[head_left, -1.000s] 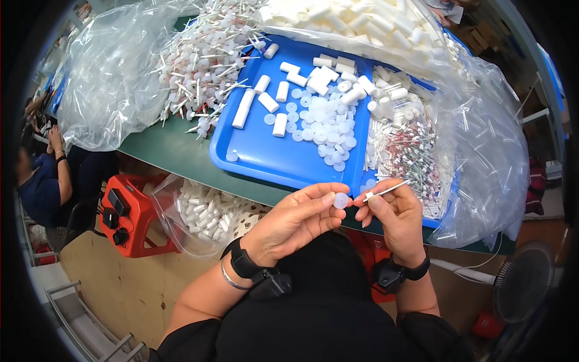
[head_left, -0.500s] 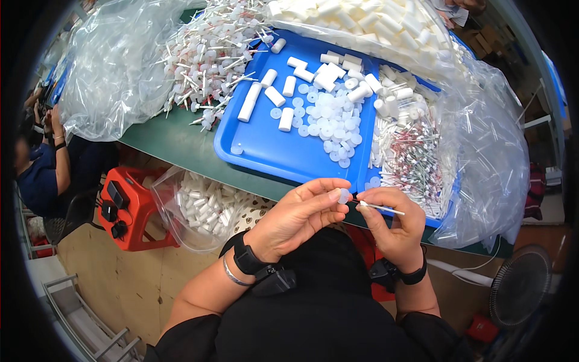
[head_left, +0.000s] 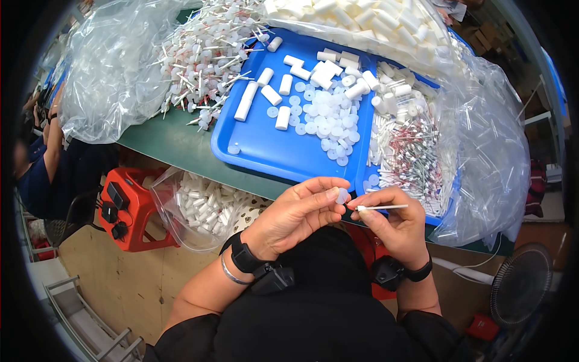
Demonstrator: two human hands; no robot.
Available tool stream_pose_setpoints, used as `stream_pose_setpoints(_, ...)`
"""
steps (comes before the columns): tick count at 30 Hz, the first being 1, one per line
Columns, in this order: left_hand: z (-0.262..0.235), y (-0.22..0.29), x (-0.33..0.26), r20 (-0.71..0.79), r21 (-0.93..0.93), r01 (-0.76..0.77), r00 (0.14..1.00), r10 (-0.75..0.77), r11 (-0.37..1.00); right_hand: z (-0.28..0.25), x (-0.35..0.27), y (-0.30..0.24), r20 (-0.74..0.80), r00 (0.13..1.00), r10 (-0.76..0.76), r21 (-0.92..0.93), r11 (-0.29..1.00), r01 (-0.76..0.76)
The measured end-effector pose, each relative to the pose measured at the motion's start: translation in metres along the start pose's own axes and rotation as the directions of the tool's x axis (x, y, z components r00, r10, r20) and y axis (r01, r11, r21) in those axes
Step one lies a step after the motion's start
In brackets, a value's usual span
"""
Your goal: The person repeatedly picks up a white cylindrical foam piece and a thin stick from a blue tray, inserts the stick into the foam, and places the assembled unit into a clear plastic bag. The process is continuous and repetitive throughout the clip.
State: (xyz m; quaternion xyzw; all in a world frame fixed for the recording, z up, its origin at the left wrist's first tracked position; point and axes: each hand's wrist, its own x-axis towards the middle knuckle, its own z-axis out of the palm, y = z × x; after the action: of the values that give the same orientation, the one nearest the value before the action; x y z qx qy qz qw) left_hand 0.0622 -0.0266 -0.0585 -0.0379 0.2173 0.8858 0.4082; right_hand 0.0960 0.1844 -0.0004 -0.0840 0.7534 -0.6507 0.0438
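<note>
Between the thumb and fingers of my left hand is a small translucent plastic disc. My right hand pinches a thin white stick, its near end by the disc and its other end sticking out to the right. A bit of red shows close to the stick's left end; whether stick and disc touch I cannot tell. Just beyond my hands lies a blue tray with loose translucent discs and white cylinders. A second blue tray to its right holds many thin sticks with red and dark parts.
A heap of sticks with discs fitted lies on the green table, by a clear plastic bag. A large bag of white cylinders stands at the back. Below left are a red stool and a fan is at right.
The stick in my right hand has turned closer to level. My left hand keeps its pinch on the disc. The whole view has shifted slightly.
</note>
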Motion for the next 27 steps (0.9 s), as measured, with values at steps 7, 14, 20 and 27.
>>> stream_pose_setpoints(7,0.004,0.002,-0.003,0.035,0.012,0.032,0.999,-0.032,0.999,0.002,0.001,0.002,-0.181,0.983,-0.027,-0.101,0.995,0.008)
stream_pose_setpoints(14,0.000,-0.001,0.000,0.004,-0.014,-0.006,1.000,0.006,1.000,-0.007,0.006,0.001,0.060,0.907,-0.416,-0.415,0.816,0.402)
stream_pose_setpoints(20,0.000,-0.002,0.000,-0.004,-0.024,0.012,1.000,-0.012,1.000,0.000,0.007,-0.004,0.208,0.733,-0.647,-0.650,0.468,0.598)
stream_pose_setpoints(27,-0.003,-0.001,-0.001,0.017,-0.067,0.034,0.999,-0.033,0.997,-0.002,0.005,-0.004,0.220,0.745,-0.630,-0.652,0.473,0.593)
